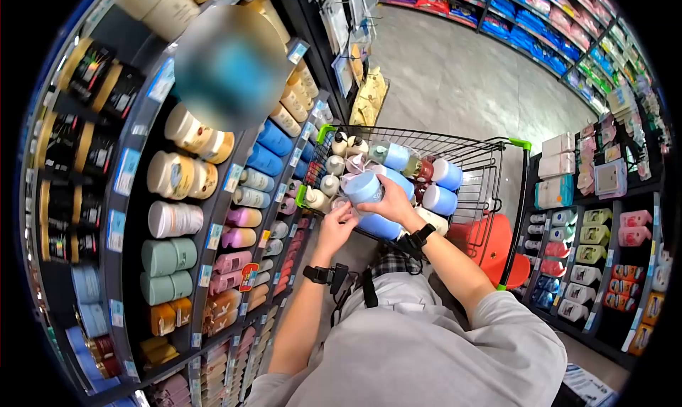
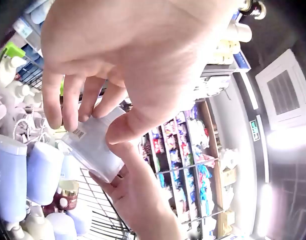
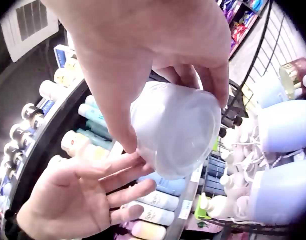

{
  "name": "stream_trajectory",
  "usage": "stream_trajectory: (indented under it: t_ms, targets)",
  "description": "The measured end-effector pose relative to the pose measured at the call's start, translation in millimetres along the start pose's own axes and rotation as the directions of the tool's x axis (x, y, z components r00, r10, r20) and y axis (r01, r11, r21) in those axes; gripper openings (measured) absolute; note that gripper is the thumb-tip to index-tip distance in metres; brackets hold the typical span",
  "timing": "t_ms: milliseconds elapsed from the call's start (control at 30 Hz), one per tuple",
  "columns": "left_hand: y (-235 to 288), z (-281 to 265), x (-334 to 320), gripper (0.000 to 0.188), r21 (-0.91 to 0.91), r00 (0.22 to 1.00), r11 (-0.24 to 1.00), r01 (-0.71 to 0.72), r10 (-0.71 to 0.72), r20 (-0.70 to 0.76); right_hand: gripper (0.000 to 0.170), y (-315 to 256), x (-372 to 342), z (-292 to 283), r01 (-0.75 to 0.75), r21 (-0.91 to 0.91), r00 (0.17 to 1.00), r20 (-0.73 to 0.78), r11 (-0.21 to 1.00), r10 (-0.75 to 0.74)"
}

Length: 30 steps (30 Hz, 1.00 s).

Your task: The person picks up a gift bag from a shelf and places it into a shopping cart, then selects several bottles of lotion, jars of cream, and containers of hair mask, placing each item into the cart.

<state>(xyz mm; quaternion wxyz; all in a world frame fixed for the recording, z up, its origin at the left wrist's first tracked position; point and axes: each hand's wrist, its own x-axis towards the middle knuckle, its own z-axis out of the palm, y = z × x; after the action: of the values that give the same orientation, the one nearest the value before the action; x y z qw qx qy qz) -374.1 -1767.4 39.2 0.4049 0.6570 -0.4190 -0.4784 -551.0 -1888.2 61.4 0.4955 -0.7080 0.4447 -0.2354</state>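
Over the cart, my right hand (image 1: 393,202) grips a pale blue plastic bottle (image 1: 363,187). Its rounded end faces the camera in the right wrist view, with the thumb on one side and fingers on the other. My left hand (image 1: 337,226) is beside it, palm turned up in the right wrist view (image 3: 75,197). The left fingers are spread and loosely bent, the fingertips right at the bottle's lower edge. Beneath both hands, the wire cart (image 1: 521,143) holds more pale blue bottles (image 3: 283,192), cream pump bottles (image 3: 220,205) and a dark red jar (image 2: 68,195).
Shelves of tubs (image 1: 170,174) and bottles (image 1: 270,137) line my left side, close to the cart. A red plastic seat (image 1: 490,245) sits at the cart's right end. Grey floor (image 1: 440,66) stretches ahead, and more shelves (image 1: 593,279) stand at the right.
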Motion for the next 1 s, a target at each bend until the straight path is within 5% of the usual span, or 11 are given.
stream_trajectory:
  t_ms: [367, 633, 733, 833, 1000]
  targets:
    - [-42, 27, 31, 0.064, -0.102, 0.971, 0.965, 0.240, -0.240, 0.004, 0.102, 63, 54, 4, -0.030, -0.120, 0.978, 0.204, 0.992, 0.054]
    - [-74, 23, 28, 0.070, -0.238, 0.844, 0.856, 0.459, -0.504, -0.185, 0.094, 95, 71, 78, -0.005, -0.114, 0.945, 0.323, 0.993, 0.042]
    - [-93, 22, 23, 0.073, -0.362, 0.794, 0.764, 0.534, -0.601, -0.096, 0.092, 107, 70, 100, -0.079, -0.286, 0.870, 0.448, 0.955, 0.206]
    - [-105, 25, 21, 0.075, -0.391, 0.783, 0.742, 0.545, -0.617, -0.079, 0.092, 121, 62, 114, 0.038, -0.266, 0.907, 0.415, 0.963, 0.079]
    - [-101, 29, 21, 0.075, -0.487, 0.733, 0.669, 0.561, -0.675, -0.084, 0.094, 133, 64, 117, 0.012, -0.285, 0.829, 0.539, 0.958, 0.150]
